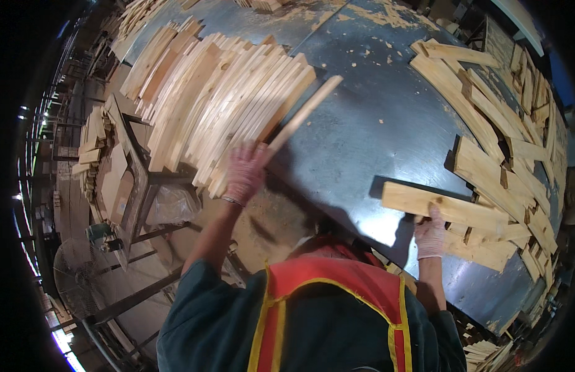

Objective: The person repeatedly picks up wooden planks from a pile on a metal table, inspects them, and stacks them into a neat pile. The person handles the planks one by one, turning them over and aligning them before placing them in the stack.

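Red vest [334, 268] w/ yellow trim is seen nearest, below both sets of fingers. L fingers [255, 152] are apparently closed round the near end of a thin strip [306, 114]; its far end is angled out beyond them, to the right of the packed row. R fingers [435, 214] are clamped on a knotty board [464, 212], thumb laid on its upper face; prob. gripped btwn its ends for balance. Shadow is cast past its left end, so it's likely lifted a bit off the worktop [362, 124].

Just beyond L fingers, a packed row [228, 93] of boards is set side by side, prob. to save space & keep ends aligned; near ends are seen by a dark stand [129, 141].

Right of & beyond R fingers, a loose pile [492, 177] is left crisscrossed, so snagging is risked there. Worktop's near edge is slanted btwn L & R fingers; open room is offered btwn them & farther out, where wood chips [386, 53] are scattered.
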Available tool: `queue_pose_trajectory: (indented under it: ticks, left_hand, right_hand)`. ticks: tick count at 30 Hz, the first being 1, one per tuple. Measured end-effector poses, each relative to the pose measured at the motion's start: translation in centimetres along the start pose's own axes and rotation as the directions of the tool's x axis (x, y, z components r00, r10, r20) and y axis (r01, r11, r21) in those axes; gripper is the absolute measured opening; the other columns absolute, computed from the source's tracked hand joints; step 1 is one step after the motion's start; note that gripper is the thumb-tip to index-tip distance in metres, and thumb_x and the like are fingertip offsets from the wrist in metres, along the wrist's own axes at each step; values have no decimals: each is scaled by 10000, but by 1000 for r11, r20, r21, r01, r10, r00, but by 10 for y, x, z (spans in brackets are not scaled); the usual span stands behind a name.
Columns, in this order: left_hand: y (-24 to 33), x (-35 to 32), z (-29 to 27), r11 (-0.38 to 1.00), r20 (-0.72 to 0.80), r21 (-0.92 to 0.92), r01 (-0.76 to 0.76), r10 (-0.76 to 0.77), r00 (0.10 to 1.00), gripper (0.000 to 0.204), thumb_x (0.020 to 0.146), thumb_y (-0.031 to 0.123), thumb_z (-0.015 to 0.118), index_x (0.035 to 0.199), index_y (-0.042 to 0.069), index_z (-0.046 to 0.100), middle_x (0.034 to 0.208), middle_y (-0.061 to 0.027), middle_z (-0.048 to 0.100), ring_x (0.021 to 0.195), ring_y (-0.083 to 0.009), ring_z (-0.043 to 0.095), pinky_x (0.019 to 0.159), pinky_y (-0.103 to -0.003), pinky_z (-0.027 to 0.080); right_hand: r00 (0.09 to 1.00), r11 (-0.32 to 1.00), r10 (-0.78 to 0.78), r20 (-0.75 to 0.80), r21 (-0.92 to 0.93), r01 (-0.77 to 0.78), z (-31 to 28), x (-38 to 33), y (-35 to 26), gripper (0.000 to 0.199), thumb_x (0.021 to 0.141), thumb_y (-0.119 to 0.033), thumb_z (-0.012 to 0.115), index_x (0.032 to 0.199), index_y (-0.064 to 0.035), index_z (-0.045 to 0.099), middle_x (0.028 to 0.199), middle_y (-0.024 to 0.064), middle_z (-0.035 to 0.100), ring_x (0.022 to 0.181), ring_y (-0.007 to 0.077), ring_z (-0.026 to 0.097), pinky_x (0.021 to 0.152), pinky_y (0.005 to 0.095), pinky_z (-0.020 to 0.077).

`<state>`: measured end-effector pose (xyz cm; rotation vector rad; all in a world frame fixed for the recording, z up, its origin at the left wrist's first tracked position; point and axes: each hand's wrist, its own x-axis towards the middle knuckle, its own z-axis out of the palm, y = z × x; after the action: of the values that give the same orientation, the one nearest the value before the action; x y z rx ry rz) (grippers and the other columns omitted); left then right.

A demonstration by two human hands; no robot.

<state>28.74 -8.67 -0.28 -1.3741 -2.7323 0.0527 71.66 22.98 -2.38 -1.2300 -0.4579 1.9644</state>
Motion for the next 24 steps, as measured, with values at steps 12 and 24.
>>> queue_pose_trajectory:
  ticks: [12, 24]
  left_hand:
    - [144, 28, 2, 806, 345, -592, -11, 266, 900, 424, 890, 289, 746, 1261, 99, 669, 1206, -191, 704, 1072, -406, 701, 885, -468, 581]
    - [69, 46, -3, 940, 58, 265, 215, -238, 970, 739, 876, 278, 735, 1546, 92, 486, 1622, -143, 442, 1501, -381, 397, 1241, -517, 333]
  right_hand:
    - [863, 755, 241, 444, -644, 120, 146, -46, 144, 480, 949, -308, 745, 1328, -30, 649, 1116, 104, 718, 1024, 218, 651, 928, 367, 529]
    - [549, 698, -635, -544, -709, 104, -197, 94, -257, 595, 907, -349, 745, 1333, 45, 615, 1163, 213, 709, 1013, 330, 675, 873, 441, 538]
